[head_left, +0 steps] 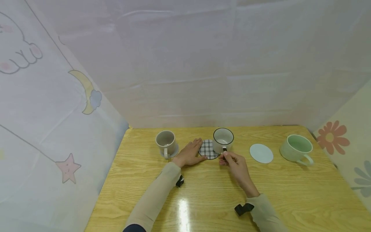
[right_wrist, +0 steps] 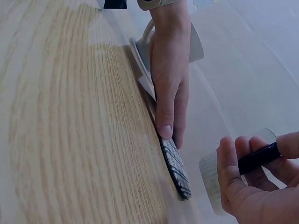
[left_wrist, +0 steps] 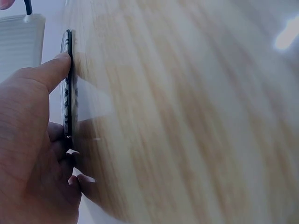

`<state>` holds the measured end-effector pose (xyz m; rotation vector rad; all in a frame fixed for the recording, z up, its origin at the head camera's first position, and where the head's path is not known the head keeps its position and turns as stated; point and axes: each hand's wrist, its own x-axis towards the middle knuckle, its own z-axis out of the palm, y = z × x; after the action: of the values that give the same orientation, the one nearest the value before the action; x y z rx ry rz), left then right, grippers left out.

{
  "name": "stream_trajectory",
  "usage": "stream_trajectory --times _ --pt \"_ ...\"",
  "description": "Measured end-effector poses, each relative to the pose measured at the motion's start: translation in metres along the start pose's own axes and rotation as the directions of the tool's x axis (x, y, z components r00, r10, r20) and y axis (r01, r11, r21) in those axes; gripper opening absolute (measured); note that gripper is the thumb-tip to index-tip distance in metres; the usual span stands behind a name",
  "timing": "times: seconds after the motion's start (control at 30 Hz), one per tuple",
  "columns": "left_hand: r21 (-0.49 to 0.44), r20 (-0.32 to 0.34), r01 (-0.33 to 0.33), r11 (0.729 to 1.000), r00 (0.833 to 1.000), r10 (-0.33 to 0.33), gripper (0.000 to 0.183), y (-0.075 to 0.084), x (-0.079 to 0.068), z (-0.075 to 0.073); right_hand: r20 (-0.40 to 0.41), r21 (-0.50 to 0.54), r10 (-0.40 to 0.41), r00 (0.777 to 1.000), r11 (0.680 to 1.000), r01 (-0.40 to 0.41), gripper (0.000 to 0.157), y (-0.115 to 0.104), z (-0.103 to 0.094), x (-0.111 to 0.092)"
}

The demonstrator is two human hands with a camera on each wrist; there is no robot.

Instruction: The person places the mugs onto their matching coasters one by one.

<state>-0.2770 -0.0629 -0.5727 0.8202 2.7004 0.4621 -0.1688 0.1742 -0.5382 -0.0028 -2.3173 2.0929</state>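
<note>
My right hand (head_left: pixel 236 165) pinches the dark handle of a white mug (head_left: pixel 222 137) with a black rim. In the right wrist view a gap shows between this ribbed mug (right_wrist: pixel 211 179) and the round black-and-white checked coaster (head_left: pixel 207 149) beside it. With fingers and thumb extended, my left hand (head_left: pixel 189 154) touches the coaster's left part. The left wrist view shows the left thumb against the coaster's edge (left_wrist: pixel 68 107), while the other fingers are partly hidden behind the palm. Left of that hand, a beige mug (head_left: pixel 166 141) stands on a light round coaster (head_left: pixel 175 154).
A plain pale round coaster (head_left: pixel 261 153) lies on the wooden table (head_left: pixel 203 193) to the right. Beyond it stands a pale green mug (head_left: pixel 295 149), its handle toward the near right. A white sheet (head_left: pixel 185 64) hangs behind the table, with printed sheets at both sides.
</note>
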Motion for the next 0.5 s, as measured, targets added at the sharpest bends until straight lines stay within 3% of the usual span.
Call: stream_trajectory --times 0.5 --pt "0.002 -0.001 0.006 1.0 1.0 -0.006 0.093 -0.0009 0.0017 0.0019 0.034 0.005 -0.042 0.999 0.999 0.042 0.044 0.0047 0.0039 0.0011"
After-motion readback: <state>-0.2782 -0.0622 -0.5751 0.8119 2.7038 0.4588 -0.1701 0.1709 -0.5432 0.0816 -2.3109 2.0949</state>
